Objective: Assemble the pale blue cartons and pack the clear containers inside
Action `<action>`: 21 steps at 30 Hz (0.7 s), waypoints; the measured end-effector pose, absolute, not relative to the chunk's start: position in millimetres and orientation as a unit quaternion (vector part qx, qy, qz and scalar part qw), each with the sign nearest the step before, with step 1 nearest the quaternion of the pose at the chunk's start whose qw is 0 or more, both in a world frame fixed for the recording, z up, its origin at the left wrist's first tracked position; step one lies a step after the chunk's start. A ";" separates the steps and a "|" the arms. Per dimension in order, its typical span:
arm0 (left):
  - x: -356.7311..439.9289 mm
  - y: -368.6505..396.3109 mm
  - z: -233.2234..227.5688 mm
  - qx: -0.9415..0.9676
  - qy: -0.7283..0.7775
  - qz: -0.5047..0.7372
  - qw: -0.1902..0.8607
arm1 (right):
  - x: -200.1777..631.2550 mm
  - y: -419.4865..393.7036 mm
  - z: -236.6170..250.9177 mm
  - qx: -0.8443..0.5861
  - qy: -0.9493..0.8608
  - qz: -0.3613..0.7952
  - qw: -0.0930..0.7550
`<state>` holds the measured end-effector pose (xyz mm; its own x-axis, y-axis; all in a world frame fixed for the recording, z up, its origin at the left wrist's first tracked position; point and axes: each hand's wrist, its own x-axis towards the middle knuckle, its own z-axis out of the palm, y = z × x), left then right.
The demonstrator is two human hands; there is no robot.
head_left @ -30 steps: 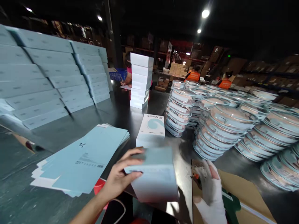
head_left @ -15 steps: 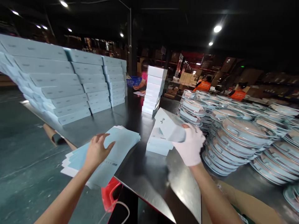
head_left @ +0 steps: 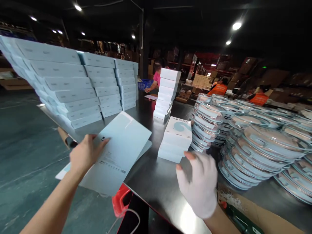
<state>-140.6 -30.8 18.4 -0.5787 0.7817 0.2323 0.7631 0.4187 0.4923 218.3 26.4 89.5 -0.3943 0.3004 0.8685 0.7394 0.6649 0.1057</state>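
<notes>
My bare left hand [head_left: 85, 152] pinches the left edge of a flattened light-blue carton [head_left: 122, 146] with small print on it, its thumb on top. The carton is tilted up above a pile of similar flat cartons [head_left: 143, 152] at the table's left edge. My right hand [head_left: 198, 182], in a white glove with bare thumb and index fingertips, is empty with its fingers apart over the metal table. Just beyond it stands a short stack of boxes [head_left: 172, 148], topped by a white box [head_left: 179, 126] with a blue swirl and dark lettering.
Stacked pale boxes [head_left: 73, 87] fill the left back, and a narrow box tower [head_left: 167, 94] stands mid-table. Stacks of lidded glass dishes [head_left: 265, 143] crowd the right. A green tool [head_left: 243, 221] lies on cardboard at lower right. Several people work behind.
My right hand has let go of the white box, now on the short stack, and drawn back toward me. My left hand has closed on the top flattened carton and lifted it.
</notes>
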 end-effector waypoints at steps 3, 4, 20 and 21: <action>-100.4 -68.6 28.2 0.498 0.798 0.322 -0.108 | 221.3 -13.4 93.3 -0.281 -0.764 -0.322 0.483; -85.2 -78.9 28.5 0.572 0.726 0.352 -0.150 | 223.2 -20.5 89.9 -0.293 -0.771 -0.314 0.470; 36.7 -68.9 31.7 0.793 0.477 0.277 0.259 | 320.9 -39.9 72.0 -0.480 -0.784 0.327 0.219; 38.2 -62.5 36.0 0.775 0.476 0.292 0.297 | 322.5 -39.5 70.9 -0.473 -0.799 0.231 0.289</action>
